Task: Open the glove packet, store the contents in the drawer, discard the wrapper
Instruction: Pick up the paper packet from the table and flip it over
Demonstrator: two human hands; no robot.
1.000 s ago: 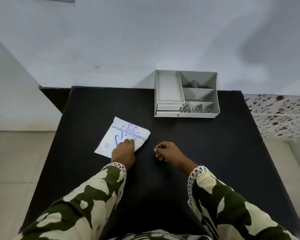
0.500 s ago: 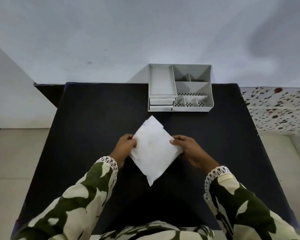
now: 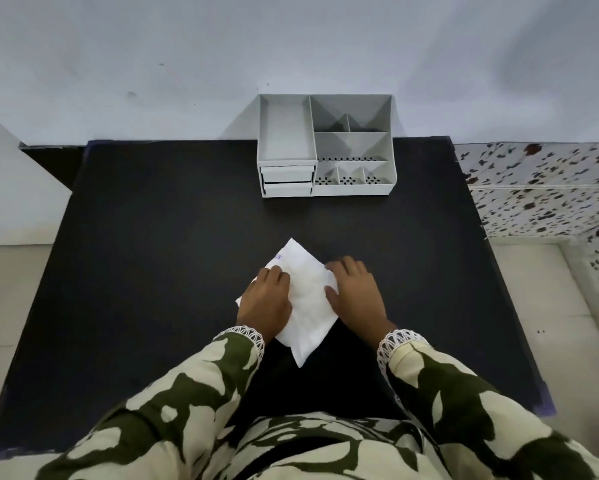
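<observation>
Packet point(image 3: 306, 306) sitting blank side up at worktop point(image 3: 152, 271) front-centre, well apart from drawers point(image 3: 287, 183). Left grip point(image 3: 265, 301) and right grip point(image 3: 357, 296) clamping its opposite edges. You're likely needing pinches closer together at one edge, tearing slowly, keeping contents from spilling.

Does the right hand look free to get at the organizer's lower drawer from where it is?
Probably yes: only open black table lies between the right hand and the lower drawer. However, it grips the glove packet alongside the left hand.
</observation>
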